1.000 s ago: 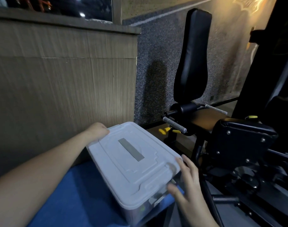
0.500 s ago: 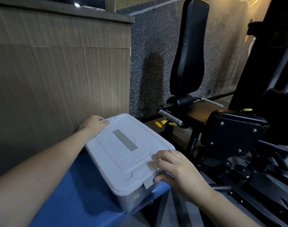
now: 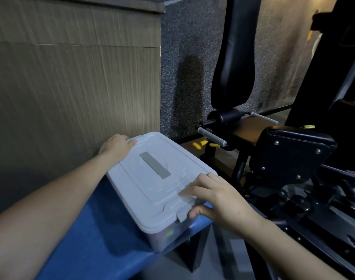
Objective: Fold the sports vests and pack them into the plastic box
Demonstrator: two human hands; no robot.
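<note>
with the left hand [image 3: 117,147] curled over the far end of the plastic box [image 3: 152,188], the near latch [image 3: 182,214] is best pinched and pressed shut squarely by the right hand [image 3: 217,201].

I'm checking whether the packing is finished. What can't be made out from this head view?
- Contents of the translucent white plastic box: its closed white lid and cloudy wall hide them; no vests identifiable.
- Near-end latch: partly covered by the right hand.
- Far-end latch: under the left hand.
- Blue padded bench: cut by the bottom edge.
</note>
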